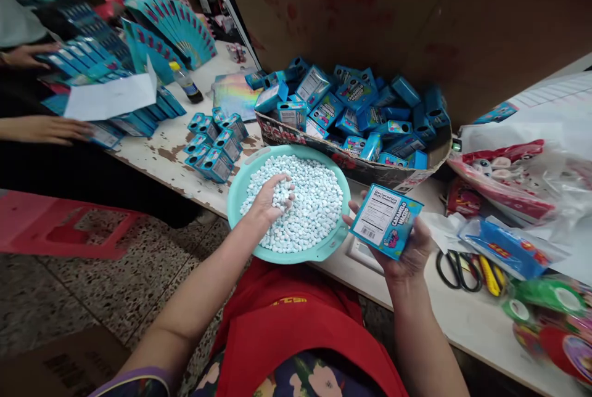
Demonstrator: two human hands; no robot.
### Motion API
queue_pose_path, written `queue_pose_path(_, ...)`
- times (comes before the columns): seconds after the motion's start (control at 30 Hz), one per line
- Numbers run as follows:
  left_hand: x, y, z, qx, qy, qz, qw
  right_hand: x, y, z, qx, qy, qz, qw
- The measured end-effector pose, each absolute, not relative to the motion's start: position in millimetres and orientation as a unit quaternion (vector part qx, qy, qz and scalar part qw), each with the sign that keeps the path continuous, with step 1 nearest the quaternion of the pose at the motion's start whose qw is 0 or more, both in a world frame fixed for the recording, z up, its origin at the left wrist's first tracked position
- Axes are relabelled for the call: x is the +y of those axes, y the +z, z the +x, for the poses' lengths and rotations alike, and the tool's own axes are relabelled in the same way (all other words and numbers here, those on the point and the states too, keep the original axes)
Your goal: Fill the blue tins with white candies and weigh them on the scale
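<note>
A turquoise bowl [234, 200] full of small pale blue and white candies [314, 200] stands at the table's front edge. My left hand [272, 198] is in the bowl, palm up, its fingers curled round a heap of the candies. To the right of the bowl, my right hand [407, 249] holds a blue printed candy box [387, 221], its label side facing up. Behind the bowl, a cardboard tray [324, 151] is piled with similar blue boxes [356, 94]. More small blue boxes [217, 159] stand in a group left of the bowl.
A bottle with a yellow cap [186, 84] stands at the back left. Another person's hands [46, 130] are by stacked blue cartons at the far left. Scissors [459, 270], a yellow cutter [491, 275], tape rolls [550, 296] and plastic bags lie at right. A large carton [393, 21] rises behind.
</note>
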State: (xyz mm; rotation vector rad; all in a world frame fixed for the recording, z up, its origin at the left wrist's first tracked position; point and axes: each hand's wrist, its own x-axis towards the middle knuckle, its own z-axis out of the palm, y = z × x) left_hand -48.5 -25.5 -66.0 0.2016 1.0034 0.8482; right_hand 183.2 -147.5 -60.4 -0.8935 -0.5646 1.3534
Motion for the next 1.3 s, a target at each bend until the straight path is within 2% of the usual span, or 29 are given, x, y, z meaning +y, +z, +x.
queue_pose_path(0.13,-24,-61,-47,0.470,0.400,0.107,0.779,-120,-60,170,-0.227,0.566,-0.455,0.649)
queue_pose_path(0.27,-20,-53,-49,0.462,0.421,0.126,0.771,-105,-58,154,-0.314,0.494,-0.496,0.642)
queue_pose_path(0.47,-13,-14,-45,0.417,0.458,0.166,0.767,-96,-51,131,-0.483,0.390,-0.554,0.555)
queue_pose_path(0.6,-10,-2,-30,0.390,0.533,0.239,0.712,-88,-46,116,-0.575,0.321,-0.569,0.491)
queue_pose_path(0.83,-10,-20,-16,0.402,0.581,0.260,0.658,-80,-50,108,-0.625,0.283,-0.574,0.448)
queue_pose_path(1.3,-11,-22,-18,0.405,0.586,0.310,0.630,-81,-42,107,-0.636,0.260,-0.569,0.451)
